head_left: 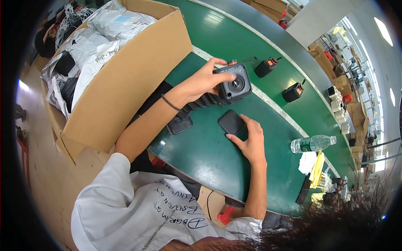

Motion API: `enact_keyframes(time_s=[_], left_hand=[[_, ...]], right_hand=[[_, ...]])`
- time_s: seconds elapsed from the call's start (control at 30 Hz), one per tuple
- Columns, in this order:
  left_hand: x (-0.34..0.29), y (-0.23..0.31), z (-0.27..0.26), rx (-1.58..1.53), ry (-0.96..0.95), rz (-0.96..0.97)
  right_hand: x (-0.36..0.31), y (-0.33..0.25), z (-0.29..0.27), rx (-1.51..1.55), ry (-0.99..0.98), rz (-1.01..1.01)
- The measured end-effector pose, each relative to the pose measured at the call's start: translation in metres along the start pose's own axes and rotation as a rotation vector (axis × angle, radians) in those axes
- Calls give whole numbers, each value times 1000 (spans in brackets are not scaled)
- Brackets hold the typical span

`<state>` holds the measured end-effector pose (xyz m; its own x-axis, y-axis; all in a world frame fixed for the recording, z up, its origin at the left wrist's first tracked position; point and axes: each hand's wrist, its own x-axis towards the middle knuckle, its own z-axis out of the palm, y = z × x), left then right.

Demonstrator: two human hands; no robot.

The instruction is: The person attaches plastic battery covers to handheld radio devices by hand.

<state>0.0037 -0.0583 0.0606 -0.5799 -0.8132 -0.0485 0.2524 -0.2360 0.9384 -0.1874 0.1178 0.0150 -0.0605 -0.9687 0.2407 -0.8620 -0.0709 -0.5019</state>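
Dark hair foremost; black device faces camera, long axis unclear.

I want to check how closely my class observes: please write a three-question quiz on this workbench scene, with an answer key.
1. Short answer: What is the right hand touching on the green table?
2. True or false: The left hand holds a black device with a round lens-like part.
3. Count: How many black devices with orange markings are beyond the white strip?

Key: 1. A flat black piece. 2. True. 3. Two.
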Motion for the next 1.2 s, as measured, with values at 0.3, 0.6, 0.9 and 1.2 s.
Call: enact_keyframes(time_s=[0.3, 0.6, 0.9, 1.2], left_hand=[[-18, -28, -24, -8, -82, -6], [-18, -41, -22, 70, -81, 73], [-21, -41, -19, -23, -84, 33], [-34, -34, -3, -90, -207, -16]], right_hand=[[-4, -2, 4, -94, 65, -87], [1, -2, 11, 44, 114, -130], [-7, -6, 13, 391, 255, 17], [-5, -8, 9, 201, 393, 47]])
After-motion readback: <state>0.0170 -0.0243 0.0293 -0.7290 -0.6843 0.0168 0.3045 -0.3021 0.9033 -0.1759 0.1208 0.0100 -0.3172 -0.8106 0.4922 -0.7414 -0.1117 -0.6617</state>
